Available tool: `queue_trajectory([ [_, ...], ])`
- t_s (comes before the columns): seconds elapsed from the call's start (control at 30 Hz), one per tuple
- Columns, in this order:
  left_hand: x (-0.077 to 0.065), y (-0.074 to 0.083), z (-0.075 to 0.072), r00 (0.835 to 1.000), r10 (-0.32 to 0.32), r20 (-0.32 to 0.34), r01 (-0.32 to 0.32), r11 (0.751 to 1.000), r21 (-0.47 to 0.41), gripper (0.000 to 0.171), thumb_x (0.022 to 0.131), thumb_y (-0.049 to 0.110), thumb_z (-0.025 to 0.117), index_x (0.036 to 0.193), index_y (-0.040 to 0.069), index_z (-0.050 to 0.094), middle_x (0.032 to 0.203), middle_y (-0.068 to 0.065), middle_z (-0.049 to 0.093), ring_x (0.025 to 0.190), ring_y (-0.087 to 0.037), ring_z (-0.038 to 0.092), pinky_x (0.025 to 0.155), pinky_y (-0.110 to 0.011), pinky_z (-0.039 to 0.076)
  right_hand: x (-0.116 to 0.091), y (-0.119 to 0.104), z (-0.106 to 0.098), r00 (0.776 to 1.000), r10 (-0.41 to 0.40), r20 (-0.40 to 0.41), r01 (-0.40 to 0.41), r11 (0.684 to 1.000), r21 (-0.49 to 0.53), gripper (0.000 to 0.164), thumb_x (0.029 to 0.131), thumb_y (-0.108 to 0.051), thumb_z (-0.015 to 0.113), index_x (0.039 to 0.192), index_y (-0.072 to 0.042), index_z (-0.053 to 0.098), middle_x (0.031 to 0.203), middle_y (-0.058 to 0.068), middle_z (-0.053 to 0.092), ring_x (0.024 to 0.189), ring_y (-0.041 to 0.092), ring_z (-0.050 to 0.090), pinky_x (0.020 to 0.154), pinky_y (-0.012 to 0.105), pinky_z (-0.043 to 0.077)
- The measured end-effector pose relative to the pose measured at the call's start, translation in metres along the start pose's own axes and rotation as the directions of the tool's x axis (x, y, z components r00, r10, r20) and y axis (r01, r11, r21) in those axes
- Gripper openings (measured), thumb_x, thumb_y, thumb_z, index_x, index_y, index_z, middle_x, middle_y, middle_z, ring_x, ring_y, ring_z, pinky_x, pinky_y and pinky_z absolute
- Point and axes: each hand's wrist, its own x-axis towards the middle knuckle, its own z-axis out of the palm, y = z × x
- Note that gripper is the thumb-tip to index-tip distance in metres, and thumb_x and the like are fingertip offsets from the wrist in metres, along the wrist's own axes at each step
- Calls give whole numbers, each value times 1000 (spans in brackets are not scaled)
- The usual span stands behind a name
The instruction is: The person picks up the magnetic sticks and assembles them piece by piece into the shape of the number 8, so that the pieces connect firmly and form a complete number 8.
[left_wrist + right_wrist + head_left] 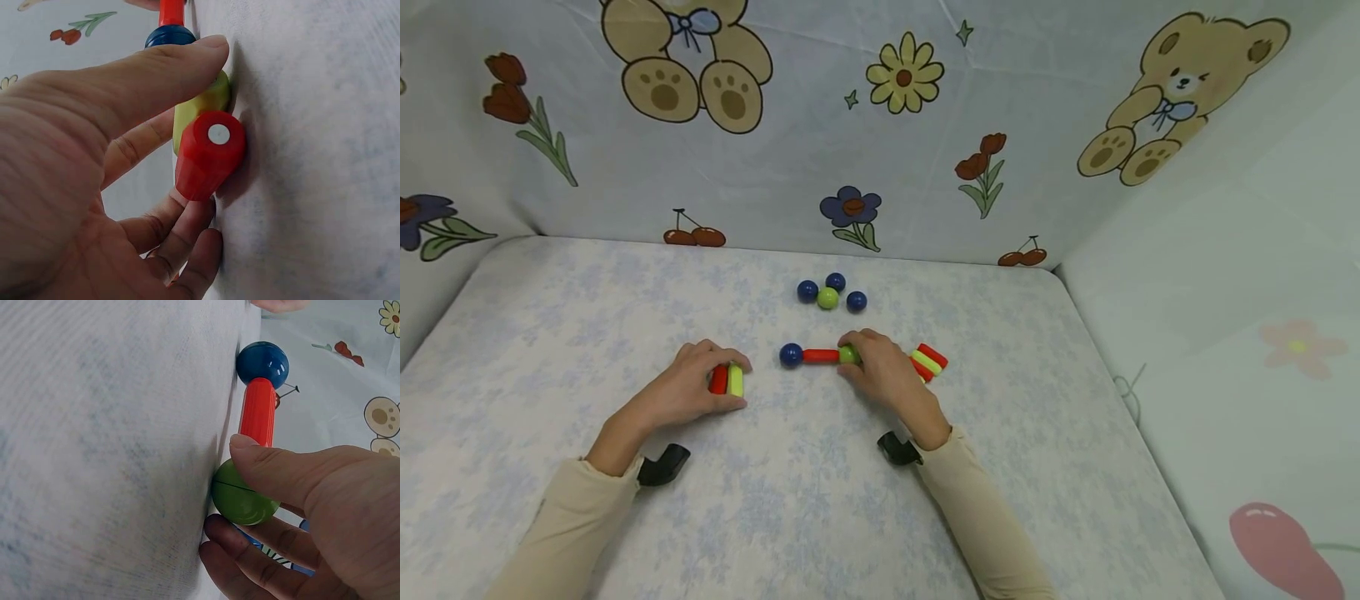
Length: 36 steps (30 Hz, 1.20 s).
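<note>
My left hand (pixel 679 387) spans a red rod (pixel 718 379) and a yellow-green rod (pixel 736 381) lying side by side on the table, thumb at the near ends and fingers at the far ends. In the left wrist view, the red rod (pixel 206 159) shows a round white end face. My right hand (pixel 891 375) holds a green ball (pixel 240 503) between thumb and fingers. That ball sits at the right end of a red stick (pixel 821 357), whose left end meets a dark blue ball (pixel 791 356). The three form a straight line on the table.
Behind the line lie several loose balls, among them a green ball (pixel 827 298) and a blue ball (pixel 857 302). Several red and yellow-green rods (pixel 928 361) lie together just right of my right hand. Printed cloth walls (pixel 805 150) border the pale table (pixel 760 517).
</note>
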Motion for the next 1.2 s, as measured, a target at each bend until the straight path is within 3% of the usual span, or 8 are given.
queue_trajectory([
  [0.23, 0, 1, 0, 1000, 8, -18, -8, 1000, -1, 40, 82, 23, 83, 117, 13, 68, 114, -17, 56, 103, -32, 46, 80, -39, 40, -1, 0, 0, 1000, 6, 1, -6, 1000, 1, 36, 94, -28, 72, 126, -14, 65, 117, 5, 65, 92, 18, 59, 87, 36, 53],
  [0.53, 1, 7, 2, 997, 44, -57, -48, 997, -58, 41, 82, 15, 83, 120, 9, 68, 120, -15, 56, 108, -32, 52, 91, -51, 46, -1, 0, 0, 1000, -11, -14, 11, 1000, -4, 35, 94, -27, 72, 126, -14, 65, 116, 5, 66, 90, 18, 58, 84, 35, 52],
  [0.7, 2, 11, 5, 995, 72, -68, -77, 994, -81, 41, 81, 14, 84, 119, 9, 69, 116, -11, 57, 105, -27, 54, 89, -47, 46, -1, 0, 0, 1000, -18, -16, 18, 1000, 0, 35, 94, -25, 73, 126, -13, 65, 115, 5, 66, 90, 18, 59, 84, 35, 53],
  [0.97, 5, 18, 12, 991, 111, -80, -119, 987, -104, 42, 81, 4, 80, 121, 7, 68, 113, -10, 54, 97, -24, 55, 76, -32, 44, -1, 0, 1, 1000, -20, -14, 20, 1000, 4, 35, 94, -26, 73, 125, -13, 65, 116, 5, 66, 91, 18, 59, 86, 36, 52],
  [1.2, 6, 25, 19, 990, 115, -85, -126, 982, -138, 44, 81, 1, 80, 123, 7, 68, 116, -11, 59, 97, -23, 59, 83, -43, 48, -1, 1, 1, 1000, -17, -11, 17, 1000, -2, 35, 94, -27, 72, 126, -13, 64, 116, 5, 66, 92, 18, 59, 87, 36, 52],
])
